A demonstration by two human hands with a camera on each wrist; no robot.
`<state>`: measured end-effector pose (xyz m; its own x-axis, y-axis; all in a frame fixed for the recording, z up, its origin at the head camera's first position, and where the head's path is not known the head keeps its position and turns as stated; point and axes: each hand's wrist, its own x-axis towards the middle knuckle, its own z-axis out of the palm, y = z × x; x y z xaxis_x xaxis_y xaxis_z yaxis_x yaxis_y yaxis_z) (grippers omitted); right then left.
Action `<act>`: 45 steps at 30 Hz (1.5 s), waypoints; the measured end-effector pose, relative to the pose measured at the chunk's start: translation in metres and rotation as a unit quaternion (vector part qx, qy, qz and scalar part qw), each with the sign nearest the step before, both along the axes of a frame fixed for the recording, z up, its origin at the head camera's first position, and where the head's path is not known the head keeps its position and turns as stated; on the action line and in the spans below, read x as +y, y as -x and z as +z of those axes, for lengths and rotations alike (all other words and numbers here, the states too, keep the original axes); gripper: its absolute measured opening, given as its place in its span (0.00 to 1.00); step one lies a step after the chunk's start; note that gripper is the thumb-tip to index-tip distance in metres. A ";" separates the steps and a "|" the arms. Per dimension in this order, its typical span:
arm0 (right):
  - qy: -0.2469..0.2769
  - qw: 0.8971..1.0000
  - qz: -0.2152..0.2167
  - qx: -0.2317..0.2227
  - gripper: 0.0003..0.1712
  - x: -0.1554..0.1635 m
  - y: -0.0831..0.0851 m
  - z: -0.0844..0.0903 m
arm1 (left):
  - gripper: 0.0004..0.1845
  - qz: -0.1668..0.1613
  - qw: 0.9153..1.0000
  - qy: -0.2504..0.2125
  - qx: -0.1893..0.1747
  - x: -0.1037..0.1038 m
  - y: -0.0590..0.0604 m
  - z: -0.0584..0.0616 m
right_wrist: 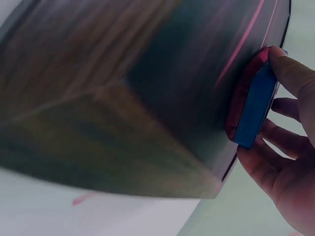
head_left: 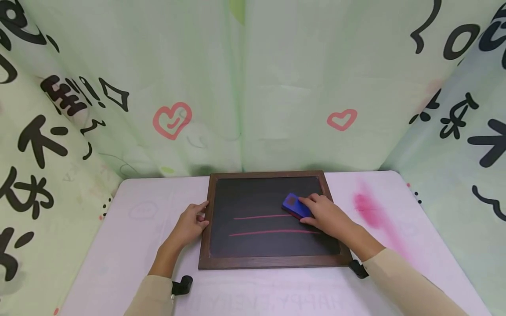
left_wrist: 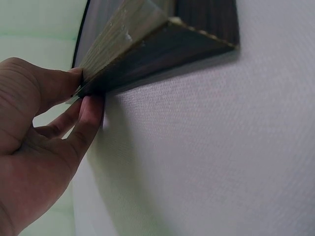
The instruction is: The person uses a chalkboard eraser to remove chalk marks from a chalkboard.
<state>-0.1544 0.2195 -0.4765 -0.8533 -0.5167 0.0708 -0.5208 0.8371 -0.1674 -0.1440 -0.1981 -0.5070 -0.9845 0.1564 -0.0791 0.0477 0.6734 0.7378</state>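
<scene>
Pale-green curtains [head_left: 280,87] hang behind the pink-smudged table [head_left: 118,245] bearing the chalkboard [head_left: 257,197].

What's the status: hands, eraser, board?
Left hand pinches left edge of chalkboard. Right hand holds blue eraser against its surface. Two pink lines visible. No obstruction seen.

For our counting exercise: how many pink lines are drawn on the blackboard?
2: an upper line, reaching the blue eraser, and a lower line beneath. The eraser and right hand may hide more.
</scene>
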 end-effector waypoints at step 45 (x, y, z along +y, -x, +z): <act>-0.072 0.983 0.146 0.084 0.34 -0.157 0.022 -0.006 | 0.33 -0.007 1.000 -0.002 0.004 -0.002 0.001 0.002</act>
<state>-0.1762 0.0624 -0.4830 -0.6500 -0.7524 0.1069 -0.7521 0.6570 0.0514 -0.1452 -0.1997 -0.5047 -0.9828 0.1710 -0.0696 0.0641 0.6696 0.7400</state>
